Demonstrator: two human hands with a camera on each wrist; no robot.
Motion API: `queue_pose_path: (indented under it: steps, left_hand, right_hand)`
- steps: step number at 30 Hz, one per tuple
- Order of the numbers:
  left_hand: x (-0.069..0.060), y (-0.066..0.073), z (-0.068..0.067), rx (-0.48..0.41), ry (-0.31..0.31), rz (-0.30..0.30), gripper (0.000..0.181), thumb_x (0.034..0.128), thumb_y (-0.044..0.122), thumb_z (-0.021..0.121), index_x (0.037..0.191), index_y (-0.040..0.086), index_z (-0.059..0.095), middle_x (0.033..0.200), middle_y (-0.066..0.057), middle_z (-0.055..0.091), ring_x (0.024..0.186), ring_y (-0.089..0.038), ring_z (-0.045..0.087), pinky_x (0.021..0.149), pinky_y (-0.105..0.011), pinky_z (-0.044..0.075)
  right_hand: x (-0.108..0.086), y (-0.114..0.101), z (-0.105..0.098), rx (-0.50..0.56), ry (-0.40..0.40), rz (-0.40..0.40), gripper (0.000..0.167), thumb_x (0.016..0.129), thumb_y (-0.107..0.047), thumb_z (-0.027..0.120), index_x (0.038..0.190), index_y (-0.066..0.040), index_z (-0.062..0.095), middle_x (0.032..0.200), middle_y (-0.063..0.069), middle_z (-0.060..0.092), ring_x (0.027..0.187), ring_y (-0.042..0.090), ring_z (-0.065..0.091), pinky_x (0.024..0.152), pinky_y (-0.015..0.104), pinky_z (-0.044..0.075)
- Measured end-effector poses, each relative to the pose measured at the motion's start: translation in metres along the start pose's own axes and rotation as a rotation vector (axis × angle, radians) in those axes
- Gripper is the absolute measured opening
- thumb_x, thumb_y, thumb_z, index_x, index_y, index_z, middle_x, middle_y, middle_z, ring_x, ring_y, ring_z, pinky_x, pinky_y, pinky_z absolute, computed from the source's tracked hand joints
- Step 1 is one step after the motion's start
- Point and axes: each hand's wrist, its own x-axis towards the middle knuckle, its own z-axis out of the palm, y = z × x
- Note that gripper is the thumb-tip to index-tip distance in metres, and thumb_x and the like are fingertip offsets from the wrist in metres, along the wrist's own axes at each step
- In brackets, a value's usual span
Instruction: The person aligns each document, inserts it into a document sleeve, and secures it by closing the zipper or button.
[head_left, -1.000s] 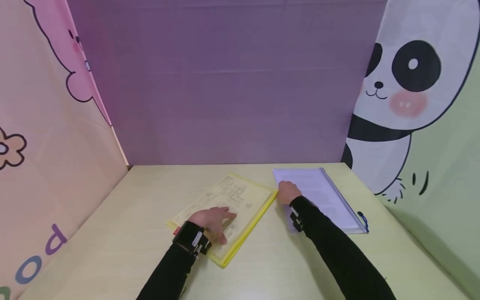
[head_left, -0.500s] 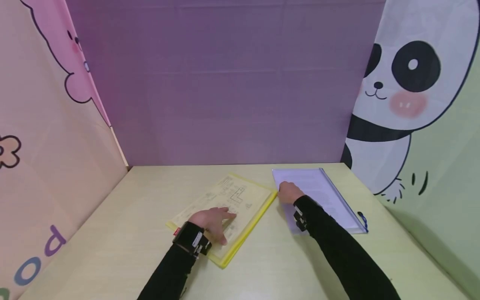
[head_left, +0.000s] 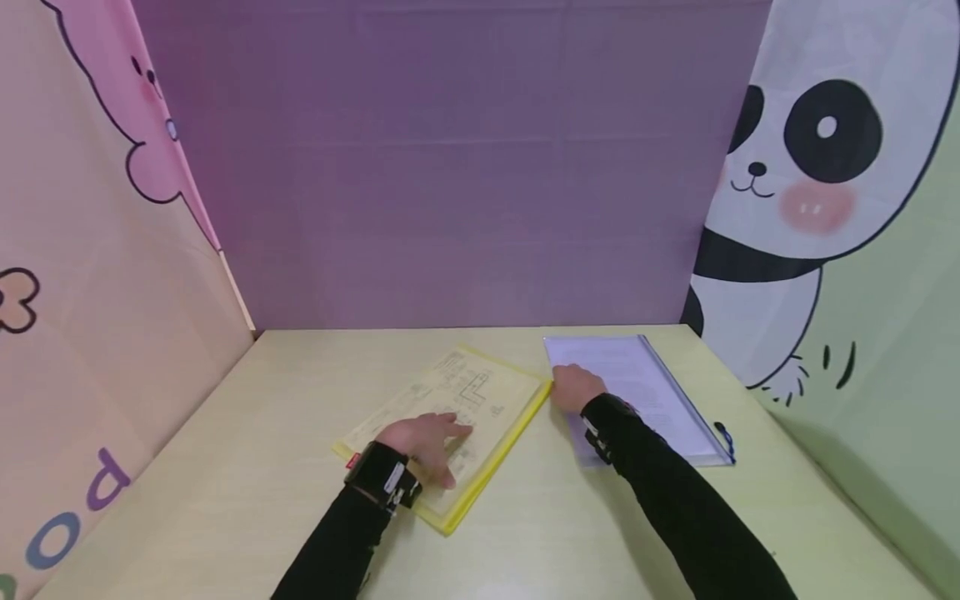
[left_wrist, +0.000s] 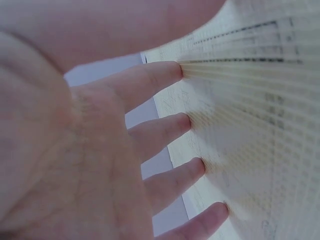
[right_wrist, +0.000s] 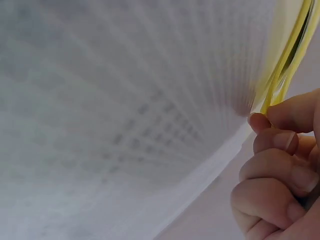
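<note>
A yellow transparent folder point(head_left: 495, 392) with printed sheets lies angled on the table. My left hand point(head_left: 426, 446) rests on its near left part, fingers spread; in the left wrist view the fingertips point(left_wrist: 200, 166) touch the printed surface. At the folder's right corner, my right hand point(head_left: 576, 388) pinches the yellow edge point(right_wrist: 274, 90) between thumb and forefinger, the other fingers curled. That hand is over the left side of a clear purplish folder point(head_left: 645, 400), partly hiding it.
A light wooden table point(head_left: 225, 467) bears both folders. Behind it stands a purple backdrop point(head_left: 465, 167). A small dark blue cord point(head_left: 725, 442) is at the purplish folder's right edge. Printed panels flank the table.
The right hand and the yellow corner it pinches have shifted very slightly left. The left hand stays in place on the folder.
</note>
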Motion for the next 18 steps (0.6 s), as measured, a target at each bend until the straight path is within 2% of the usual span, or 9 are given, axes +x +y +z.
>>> queue_pose_path:
  steps: [8, 18]
  left_hand:
    - [0.002, 0.000, 0.002, 0.051, 0.004, 0.033, 0.091, 0.0715, 0.040, 0.092, 0.151, 0.029, 0.050, 0.162, -0.005, 0.036, 0.149, -0.032, 0.031, 0.117, -0.059, 0.029]
    - [0.002, 0.000, 0.004, 0.084, 0.046, 0.037, 0.092, 0.0708, 0.042, 0.092, 0.152, 0.029, 0.051, 0.162, -0.005, 0.037, 0.147, -0.032, 0.034, 0.113, -0.059, 0.035]
  right_hand:
    - [0.000, -0.003, 0.003, -0.060, 0.058, -0.040, 0.011, 0.097, -0.012, 0.057, 0.092, -0.003, 0.060, 0.083, 0.014, 0.062, 0.074, 0.027, 0.059, 0.068, 0.049, 0.053]
    - [-0.007, -0.014, 0.004, -0.083, 0.086, -0.098, 0.012, 0.098, -0.010, 0.057, 0.088, -0.003, 0.059, 0.084, 0.015, 0.063, 0.074, 0.030, 0.061, 0.067, 0.050, 0.054]
